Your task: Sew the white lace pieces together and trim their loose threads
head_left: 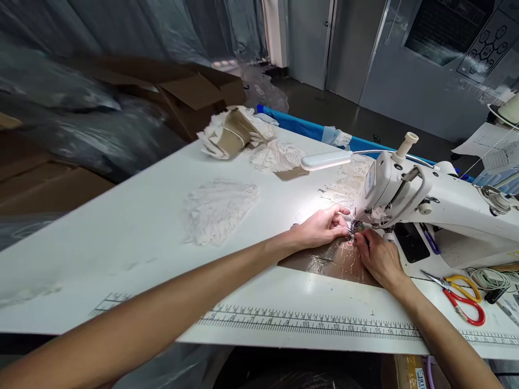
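My left hand (326,226) is beside the needle and presser foot (352,226) of a white sewing machine (446,200), with thumb and fingers pinched together. What lies between those fingertips is too small to make out. On the other side of the presser foot, my right hand (379,256) has its fingers curled and pressed together; anything in them is hidden. Both hands rest over a brown, tape-covered sheet (324,265) on the white table (138,237). White lace pieces (344,186) lie just behind the needle area.
A fan of white lace (219,210) lies left of the hands, with a card-wrapped lace bundle (235,132) behind it. Red-and-yellow scissors (462,294) and a black phone (411,242) lie at right. A ruler strip (308,322) runs along the front edge. Cardboard boxes (190,97) stand behind.
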Demonstrator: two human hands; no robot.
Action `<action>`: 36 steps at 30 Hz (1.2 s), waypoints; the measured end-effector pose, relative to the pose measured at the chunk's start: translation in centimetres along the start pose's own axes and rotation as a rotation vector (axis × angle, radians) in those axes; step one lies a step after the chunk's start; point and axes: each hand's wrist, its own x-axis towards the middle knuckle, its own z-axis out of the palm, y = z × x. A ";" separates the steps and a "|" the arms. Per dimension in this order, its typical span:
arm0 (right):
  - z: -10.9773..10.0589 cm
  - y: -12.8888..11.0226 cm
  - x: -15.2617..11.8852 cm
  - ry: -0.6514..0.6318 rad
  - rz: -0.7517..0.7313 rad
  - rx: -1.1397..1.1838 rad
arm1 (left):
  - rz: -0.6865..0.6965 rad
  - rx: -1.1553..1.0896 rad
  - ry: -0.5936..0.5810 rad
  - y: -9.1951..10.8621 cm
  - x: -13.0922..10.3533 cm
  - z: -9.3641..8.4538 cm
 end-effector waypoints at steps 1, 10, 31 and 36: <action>0.1 -0.1 0.2 0.005 -0.012 -0.021 | -0.019 -0.017 0.004 0.0 0.1 0.0; 0.0 -1.1 0.7 -0.027 -0.016 -0.144 | -0.015 0.028 -0.015 -0.2 0.2 -0.1; 0.8 -0.5 -0.6 0.397 -0.392 0.031 | 0.088 0.144 -0.025 0.3 -0.4 0.0; -1.1 1.2 -5.4 0.563 -0.636 0.090 | 0.180 0.366 0.368 1.9 -0.5 -1.7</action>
